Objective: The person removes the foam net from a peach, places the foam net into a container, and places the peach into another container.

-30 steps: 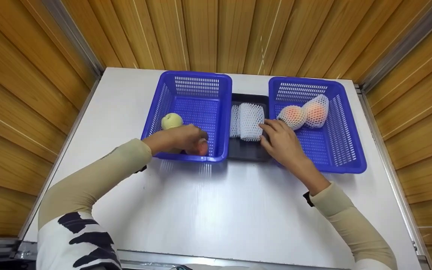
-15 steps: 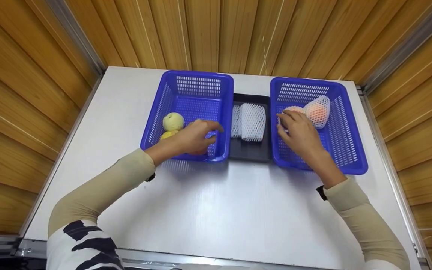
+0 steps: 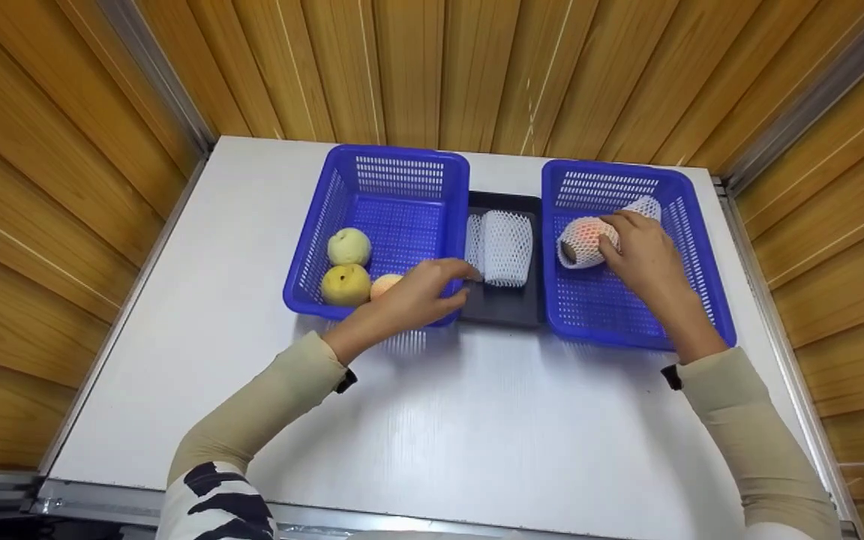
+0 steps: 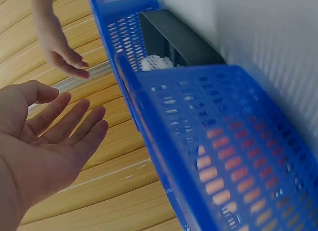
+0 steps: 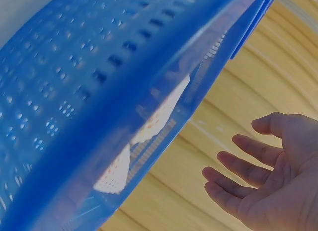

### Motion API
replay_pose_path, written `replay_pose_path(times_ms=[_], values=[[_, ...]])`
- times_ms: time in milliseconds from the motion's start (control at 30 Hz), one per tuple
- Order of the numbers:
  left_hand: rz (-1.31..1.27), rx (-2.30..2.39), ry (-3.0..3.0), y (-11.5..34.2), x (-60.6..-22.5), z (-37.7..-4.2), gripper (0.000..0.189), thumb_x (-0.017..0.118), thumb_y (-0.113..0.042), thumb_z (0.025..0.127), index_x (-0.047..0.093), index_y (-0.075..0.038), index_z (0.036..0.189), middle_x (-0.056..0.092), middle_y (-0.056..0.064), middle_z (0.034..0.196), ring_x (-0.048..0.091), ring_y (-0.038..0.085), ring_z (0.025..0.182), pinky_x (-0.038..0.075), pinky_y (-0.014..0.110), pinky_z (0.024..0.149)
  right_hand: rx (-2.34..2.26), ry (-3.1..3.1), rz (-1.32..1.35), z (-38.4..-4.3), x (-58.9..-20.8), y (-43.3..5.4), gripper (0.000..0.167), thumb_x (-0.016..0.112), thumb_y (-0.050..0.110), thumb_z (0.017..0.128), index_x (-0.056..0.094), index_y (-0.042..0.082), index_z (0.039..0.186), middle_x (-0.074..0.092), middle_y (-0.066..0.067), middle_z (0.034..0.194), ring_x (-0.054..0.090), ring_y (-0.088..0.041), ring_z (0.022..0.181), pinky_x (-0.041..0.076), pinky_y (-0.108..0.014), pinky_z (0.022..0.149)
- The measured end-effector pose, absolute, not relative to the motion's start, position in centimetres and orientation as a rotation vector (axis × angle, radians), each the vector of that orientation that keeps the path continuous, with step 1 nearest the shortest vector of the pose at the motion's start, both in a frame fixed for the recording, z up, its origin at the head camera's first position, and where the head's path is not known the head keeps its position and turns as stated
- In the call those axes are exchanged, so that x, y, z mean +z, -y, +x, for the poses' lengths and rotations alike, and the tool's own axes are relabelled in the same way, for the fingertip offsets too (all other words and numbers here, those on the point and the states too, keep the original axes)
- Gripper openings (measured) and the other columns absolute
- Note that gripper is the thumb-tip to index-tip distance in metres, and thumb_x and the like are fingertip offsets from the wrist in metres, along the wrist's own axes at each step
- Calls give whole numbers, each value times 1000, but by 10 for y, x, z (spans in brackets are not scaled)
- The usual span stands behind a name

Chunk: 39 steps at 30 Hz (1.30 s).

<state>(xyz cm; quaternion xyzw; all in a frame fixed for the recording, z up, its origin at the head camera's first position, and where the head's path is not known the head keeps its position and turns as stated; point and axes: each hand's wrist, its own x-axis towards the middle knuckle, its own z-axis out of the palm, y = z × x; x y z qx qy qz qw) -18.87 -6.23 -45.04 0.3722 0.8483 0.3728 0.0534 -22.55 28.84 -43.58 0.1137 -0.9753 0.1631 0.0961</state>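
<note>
My left hand [image 3: 424, 294] is over the right rim of the left blue basket [image 3: 304, 232], fingers loosely bent and holding nothing. Its fingertips come near two white foam nets [image 3: 508, 247] in a black tray [image 3: 503, 307]. Beneath that hand lies an orange-pink fruit [image 3: 385, 285], partly hidden, beside a yellow round fruit [image 3: 346, 285] and a pale green one [image 3: 349, 247]. Above the right blue basket [image 3: 702, 277], my right hand [image 5: 278, 166] has its fingers spread and nothing in them. Two reddish fruits in foam nets [image 3: 586, 241] lie below; the rear one is mostly covered from above.
The tray stands between the two baskets on a white table [image 3: 432, 420]. Wood-patterned panels [image 3: 402, 67] close off the back and both sides. Metal rails [image 3: 162, 75] run along the corners.
From the reddish fruit in the left basket, my left hand has moved right toward the tray. My right hand has left the foam nets and shifted right over the netted fruits.
</note>
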Motion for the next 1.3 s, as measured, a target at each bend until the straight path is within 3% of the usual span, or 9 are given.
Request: replay_pose_path(times_ms=[267, 500, 667, 833, 1033, 1200, 1300], values=[[1074, 1279, -2483, 46, -454, -179, 26, 62, -7, 98, 68, 0, 123, 70, 12, 122, 66, 23, 114, 52, 31, 101, 515, 2907, 258, -240, -429, -311, 37, 57, 13, 96, 63, -8, 126, 59, -32, 131, 52, -54, 122, 42, -68, 102], [1099, 1310, -2403, 32, -462, -173, 24, 62, -6, 98, 68, -1, 121, 71, 11, 120, 67, 22, 111, 55, 31, 98, 538, 2944, 173, -254, -424, -328, 40, 55, 14, 96, 61, -8, 128, 55, -36, 133, 48, -57, 126, 39, -69, 104], [1091, 1307, -2416, 19, -464, -169, 25, 63, -9, 99, 68, -3, 122, 71, 9, 120, 67, 16, 108, 54, 23, 96, 543, 2989, 127, -263, -423, -337, 41, 54, 16, 97, 61, -7, 130, 53, -37, 135, 47, -58, 125, 40, -72, 99], [1049, 1363, -2393, 5, -471, -164, 26, 62, -7, 98, 67, 0, 123, 70, 12, 120, 67, 17, 107, 56, 25, 95, 562, 3013, 93, -271, -422, -342, 43, 52, 17, 98, 59, -8, 132, 52, -38, 135, 47, -60, 124, 42, -74, 95], [942, 1445, -2373, -17, -483, -158, 29, 59, -7, 100, 63, 0, 128, 68, 10, 124, 68, 14, 104, 54, 18, 92, 648, 3026, 28, -286, -426, -349, 44, 51, 18, 100, 58, -9, 134, 54, -38, 134, 51, -58, 120, 43, -72, 95], [781, 1537, -2388, -35, -499, -162, 34, 61, -11, 100, 60, -1, 133, 66, 11, 127, 68, 17, 105, 57, 26, 91, 724, 3066, -70, -297, -431, -358, 48, 49, 23, 103, 55, -9, 137, 52, -38, 136, 53, -53, 112, 43, -70, 95], [674, 1592, -2383, -45, -514, -167, 37, 63, -17, 101, 58, -1, 134, 66, 12, 129, 67, 21, 108, 56, 29, 93, 754, 3078, -113, -302, -436, -364, 50, 48, 24, 103, 52, -10, 139, 49, -39, 138, 51, -54, 116, 41, -70, 98]])
